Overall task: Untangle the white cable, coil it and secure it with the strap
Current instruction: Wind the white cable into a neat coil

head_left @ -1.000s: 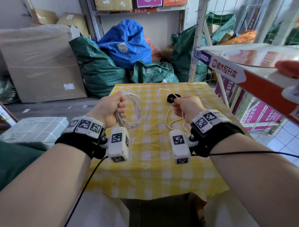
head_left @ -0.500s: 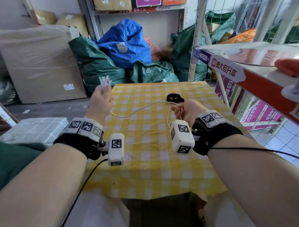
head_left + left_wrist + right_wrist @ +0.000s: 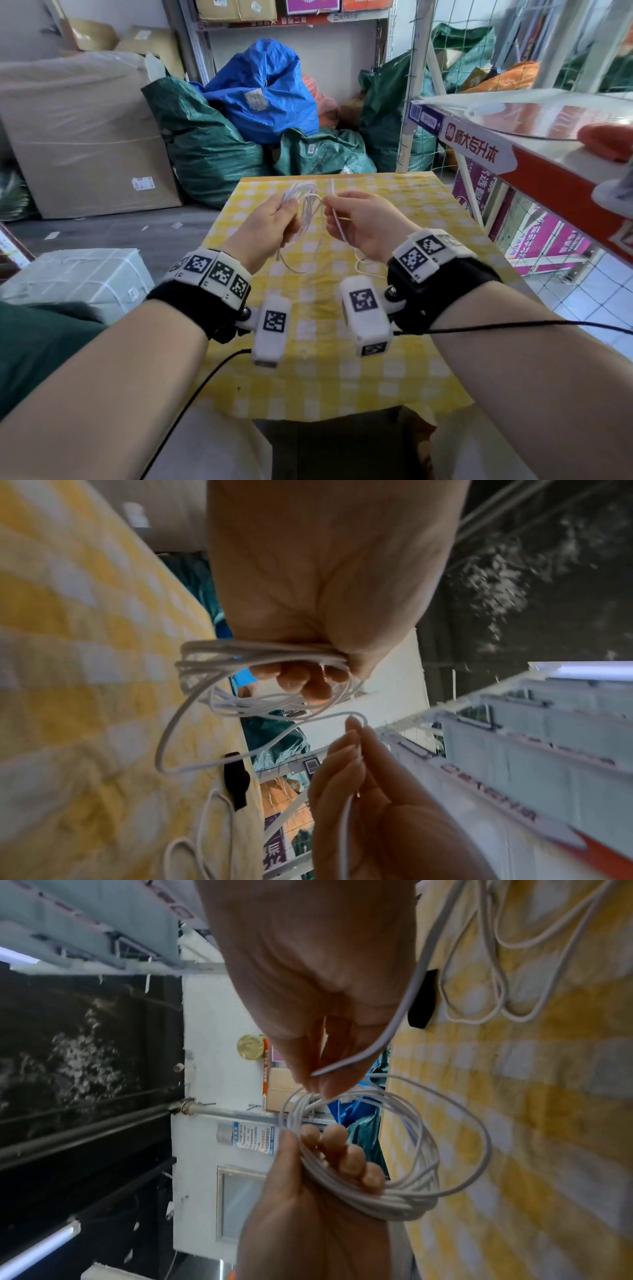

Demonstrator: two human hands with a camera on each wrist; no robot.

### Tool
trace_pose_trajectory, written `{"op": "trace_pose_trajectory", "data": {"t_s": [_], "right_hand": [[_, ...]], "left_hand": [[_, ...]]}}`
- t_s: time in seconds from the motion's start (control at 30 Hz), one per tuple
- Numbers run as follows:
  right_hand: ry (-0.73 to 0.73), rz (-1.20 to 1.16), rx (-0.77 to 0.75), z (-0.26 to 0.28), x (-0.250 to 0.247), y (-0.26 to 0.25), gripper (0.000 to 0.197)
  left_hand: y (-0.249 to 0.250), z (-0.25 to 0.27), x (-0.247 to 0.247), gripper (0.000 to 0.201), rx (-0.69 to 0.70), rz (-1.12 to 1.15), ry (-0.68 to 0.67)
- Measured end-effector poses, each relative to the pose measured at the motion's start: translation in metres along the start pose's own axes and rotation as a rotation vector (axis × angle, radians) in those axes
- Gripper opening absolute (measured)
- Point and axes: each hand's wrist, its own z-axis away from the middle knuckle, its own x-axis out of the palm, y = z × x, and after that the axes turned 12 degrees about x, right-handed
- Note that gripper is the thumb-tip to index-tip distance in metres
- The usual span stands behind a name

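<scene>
My left hand [image 3: 270, 228] grips the white cable [image 3: 310, 209] coil; my right hand [image 3: 363, 222] pinches the loose strand just beside it.

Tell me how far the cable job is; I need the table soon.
Partly coiled: left hand grips several loops of white cable. In hand: right hand pinches the next stretch. Left: loose cable lies on the tablecloth, and the black strap lies unused.
</scene>
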Motion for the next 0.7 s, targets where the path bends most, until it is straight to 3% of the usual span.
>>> {"op": "trace_pose_trajectory", "data": {"t_s": [0.2,0.4,0.53,0.6,0.7], "right_hand": [[-0.045,0.308,-0.114,0.007,0.011,0.012,0.009],[-0.025,0.427,-0.177,0.006,0.011,0.014,0.011],[0.341,0.536,-0.268,-0.006,-0.005,0.018,0.018],[0.416,0.538,-0.195,-0.011,-0.014,0.020,0.032],[0.269,0.525,0.017,-0.013,-0.019,0.023,0.055]], "left_hand": [[0.005,-0.003,0.007,0.038,-0.211,0.507,0.077],[0.005,-0.003,0.010,0.034,-0.276,0.575,0.119],[0.002,-0.005,0.001,0.042,-0.332,0.784,0.182],[0.002,-0.005,-0.002,0.044,-0.335,0.860,0.201],[0.006,-0.004,-0.001,0.044,-0.328,0.979,0.186]]}}
